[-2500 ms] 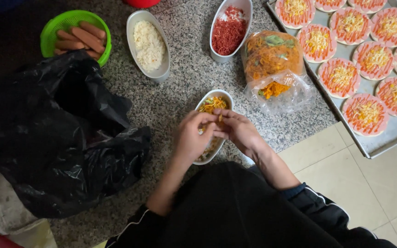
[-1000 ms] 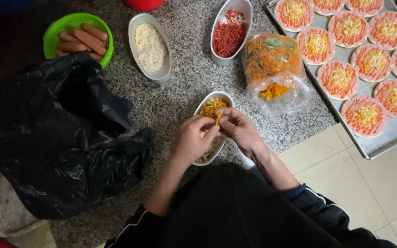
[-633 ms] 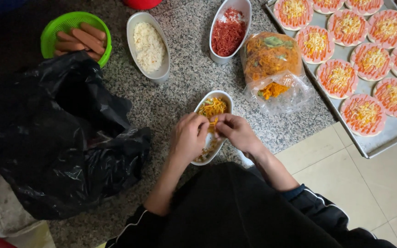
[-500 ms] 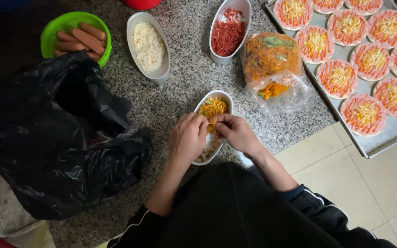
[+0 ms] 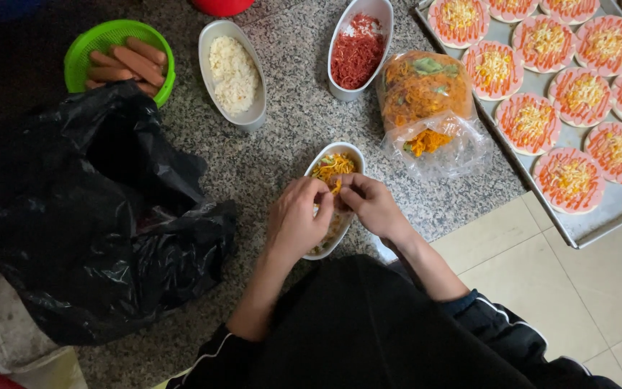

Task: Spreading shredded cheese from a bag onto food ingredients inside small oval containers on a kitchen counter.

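Both my hands meet over a white oval dish of orange-yellow shredded mix on the granite counter. My left hand and my right hand pinch a small clump of the shredded mix between their fingertips, just above the dish. More of the mix fills the dish's far end. The near part of the dish is hidden under my hands.
A clear bag of the same orange mix lies right of the dish. Oval dishes of white shreds and red shreds stand behind. A green basket of sausages, a black plastic bag, a metal tray of topped rounds.
My hands have stayed over the oval dish, fingers working a clump of the mix. They shifted slightly toward the dish's middle. Nothing else on the counter moved.
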